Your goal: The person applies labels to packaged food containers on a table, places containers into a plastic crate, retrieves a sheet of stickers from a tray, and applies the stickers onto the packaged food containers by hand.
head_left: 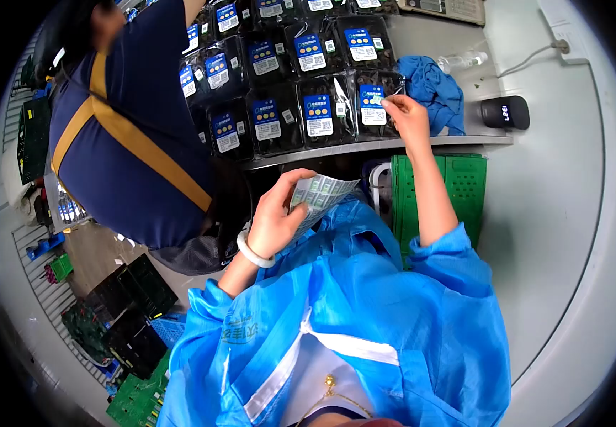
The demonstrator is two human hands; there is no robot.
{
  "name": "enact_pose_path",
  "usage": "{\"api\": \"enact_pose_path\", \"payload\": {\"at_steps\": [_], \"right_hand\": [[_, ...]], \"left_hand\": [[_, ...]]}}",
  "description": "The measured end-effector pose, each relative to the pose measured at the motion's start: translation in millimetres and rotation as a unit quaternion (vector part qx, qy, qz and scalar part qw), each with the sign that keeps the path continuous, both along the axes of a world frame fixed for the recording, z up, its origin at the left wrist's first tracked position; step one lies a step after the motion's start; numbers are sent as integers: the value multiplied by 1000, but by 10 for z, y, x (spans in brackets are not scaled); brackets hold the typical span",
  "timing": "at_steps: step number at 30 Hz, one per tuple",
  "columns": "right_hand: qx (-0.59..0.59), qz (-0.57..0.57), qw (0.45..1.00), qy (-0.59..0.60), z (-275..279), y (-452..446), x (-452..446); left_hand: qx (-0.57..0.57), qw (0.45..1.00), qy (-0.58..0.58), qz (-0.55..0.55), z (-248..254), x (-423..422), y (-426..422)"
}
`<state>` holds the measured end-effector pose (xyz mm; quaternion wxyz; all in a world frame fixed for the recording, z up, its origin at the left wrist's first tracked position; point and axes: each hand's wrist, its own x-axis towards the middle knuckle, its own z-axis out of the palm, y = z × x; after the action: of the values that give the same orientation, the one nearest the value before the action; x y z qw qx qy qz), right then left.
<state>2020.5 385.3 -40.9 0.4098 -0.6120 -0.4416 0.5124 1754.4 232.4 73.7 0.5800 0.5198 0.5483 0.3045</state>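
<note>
My left hand (277,215), with a pale bangle on the wrist, holds a sheet of small green-and-white stickers (320,193) in front of my blue jacket. At the table's right part, my right hand (406,117) pinches a small sticker (378,102) over the blue label of a black wrapped pack (373,132). Rows of similar packs with blue-and-white labels (318,115) lie to the left and behind. Many of them also bear a small green-and-white sticker (341,109) beside the label.
A co-worker in dark blue (134,146) leans over the table at the left. A blue cloth (432,92), a clear bottle (463,61) and a black cylinder with a lit display (505,112) stand or lie at the right. Green crates (464,188) are below the table edge (393,144).
</note>
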Motion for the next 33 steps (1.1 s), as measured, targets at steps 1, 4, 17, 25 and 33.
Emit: {"api": "enact_pose_path", "payload": {"at_steps": [1,4,17,25,33], "right_hand": [[-2,2,1000,-8,-251,178,39],[14,26,996,-83,-797,562,72],[-46,117,895,-427,-459,822,-116],[99,319,941,52,317,226,-356],[145,320,936,10,725,-184,-524]], "left_hand": [[3,1000,-4,16,-43,15,32],[1,1000,9,27,-113,51,236],[-37,998,41,24,-171,216,725],[-22,999,31,36,-146,222,754],[90,982,60,154,-97,261,676]]}}
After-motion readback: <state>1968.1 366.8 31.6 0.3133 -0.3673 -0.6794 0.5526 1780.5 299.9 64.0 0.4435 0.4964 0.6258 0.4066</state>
